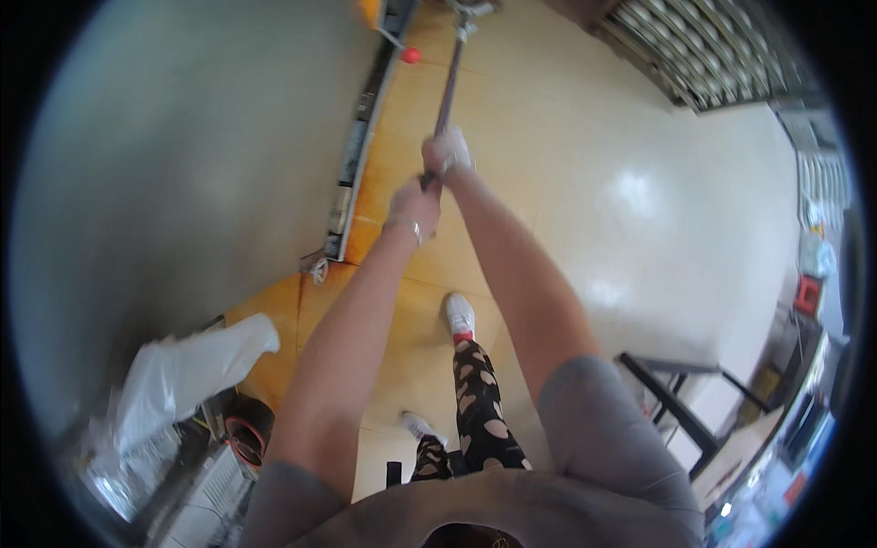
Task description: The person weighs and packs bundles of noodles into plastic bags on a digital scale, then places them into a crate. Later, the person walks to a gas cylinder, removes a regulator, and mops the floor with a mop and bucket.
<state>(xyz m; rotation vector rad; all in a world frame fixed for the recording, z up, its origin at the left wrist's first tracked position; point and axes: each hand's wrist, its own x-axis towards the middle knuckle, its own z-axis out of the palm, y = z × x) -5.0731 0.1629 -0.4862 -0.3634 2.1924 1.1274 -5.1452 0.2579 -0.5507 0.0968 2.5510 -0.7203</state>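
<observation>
Both my hands, in thin clear gloves, grip the dark handle of a long-handled mop (449, 91). My right hand (448, 152) is closed round it farther up. Just below, nearer to me, my left hand (416, 208) is wrapped round the lower end. Away from me the handle slants up to a pale joint (465, 30). What shows of the mop's head lies blurred at the top edge of the view, over the tan floor (566, 183); the rest is cut off.
A large grey surface with a dark, rust-stained edge (352, 151) runs along the left. A red ball-shaped knob (411, 56) sticks out by it. White plastic sheeting (196, 361) hangs at lower left. A metal rack (699, 50) stands far right, a black frame (681, 411) near right.
</observation>
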